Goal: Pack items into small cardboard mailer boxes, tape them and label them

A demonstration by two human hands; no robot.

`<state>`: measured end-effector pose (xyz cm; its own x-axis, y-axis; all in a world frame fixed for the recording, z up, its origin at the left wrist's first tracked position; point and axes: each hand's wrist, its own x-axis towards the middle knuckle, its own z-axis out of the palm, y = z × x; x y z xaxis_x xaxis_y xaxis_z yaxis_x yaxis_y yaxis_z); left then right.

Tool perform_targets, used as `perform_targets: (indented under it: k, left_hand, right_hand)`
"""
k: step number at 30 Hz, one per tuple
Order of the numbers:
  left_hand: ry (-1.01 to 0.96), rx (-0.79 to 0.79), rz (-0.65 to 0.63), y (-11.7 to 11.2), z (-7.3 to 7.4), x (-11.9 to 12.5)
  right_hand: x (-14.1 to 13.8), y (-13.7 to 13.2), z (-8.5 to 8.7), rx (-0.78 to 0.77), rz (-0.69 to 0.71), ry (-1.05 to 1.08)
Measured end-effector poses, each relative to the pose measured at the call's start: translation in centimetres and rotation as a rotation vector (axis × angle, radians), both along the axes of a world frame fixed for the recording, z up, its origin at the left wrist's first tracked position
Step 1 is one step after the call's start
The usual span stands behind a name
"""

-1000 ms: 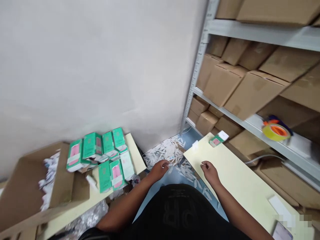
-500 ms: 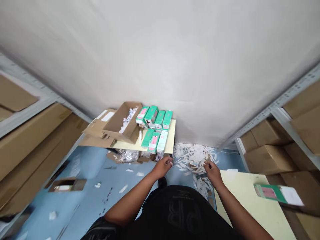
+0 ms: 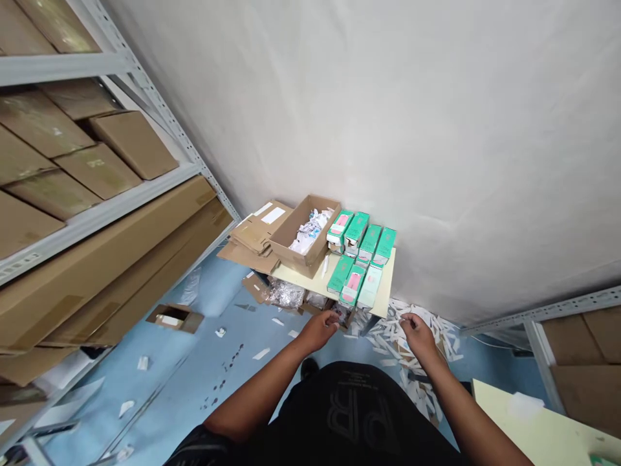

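My left hand [image 3: 320,329] and my right hand [image 3: 417,331] are held out in front of my body, above the blue floor. Both have the fingers pinched together; whatever is between them is too small to make out. Just beyond them stands a low cream table [image 3: 385,292] against the white wall. On it lie several green boxes with pink windows [image 3: 361,254] and an open cardboard box [image 3: 291,247] filled with white wrappers. A heap of white paper strips [image 3: 400,336] litters the floor under my right hand.
Metal shelving [image 3: 97,213] with brown cartons runs along the left. More shelving with cartons [image 3: 587,375] stands at the right. A second cream table [image 3: 538,430] sits at the lower right. A small open box [image 3: 174,317] and paper scraps lie on the floor.
The view has swung left: the right shelf and tape roll left the frame, the left shelving came in. Both hands have kept their pinched pose in front of me.
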<state>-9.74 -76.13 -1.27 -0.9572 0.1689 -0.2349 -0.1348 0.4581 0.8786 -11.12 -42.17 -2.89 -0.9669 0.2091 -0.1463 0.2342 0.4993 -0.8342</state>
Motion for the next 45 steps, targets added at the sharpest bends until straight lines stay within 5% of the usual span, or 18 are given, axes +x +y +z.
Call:
perform_targets:
  k: [6,10,13,18,21,24,27,31,35,39,42,45]
  left_hand:
    - [-0.028,-0.022,-0.396,-0.5,-0.6,-4.2]
    - [-0.054,-0.043,-0.607,1.5,-2.3,-6.5]
    - [-0.081,-0.073,-0.757,4.4,-3.9,-7.3]
    - [-0.121,-0.116,-0.967,13.5,-4.5,-6.3]
    - [-0.109,-0.141,-1.052,19.7,-3.7,-4.6]
    - [-0.078,-0.162,-1.106,25.5,-2.9,-2.6]
    - [-0.045,-0.176,-1.159,30.6,-2.4,-0.9]
    - [-0.003,-0.169,-1.226,35.5,-1.6,0.6]
    - [-0.002,-0.204,-1.256,37.6,-1.1,0.9]
    - [-0.021,-0.224,-1.296,38.2,-1.6,-0.5]
    - [-0.014,-0.231,-1.32,38.7,-2.3,-2.6]
    - [0.009,-0.248,-1.334,39.5,-2.9,-4.9]
  right_hand:
    - [3.7,-2.9,2.8,0.027,-0.246,0.068]
    - [6.7,-0.7,5.6,0.139,-0.392,0.102]
    - [12.1,4.7,8.0,0.25,-0.597,0.103]
    - [28.8,17.1,12.6,0.56,-1.11,-0.02]
    - [37.6,24.2,14.6,0.743,-1.243,-0.169]
    - [41.9,30.7,16.0,0.88,-1.256,-0.252]
    - [41.6,36.6,17.4,1.001,-1.169,-0.215]
    - [37.3,42.8,19.1,1.064,-1.105,-0.235]
    - [33.1,46.4,19.9,1.039,-1.14,-0.351]
    - [32.7,49.1,20.9,1.061,-1.321,-0.36]
    - [34.2,51.5,21.9,0.859,-1.443,-0.534]
    - [35.5,53.3,22.5,0.601,-1.356,-0.664]
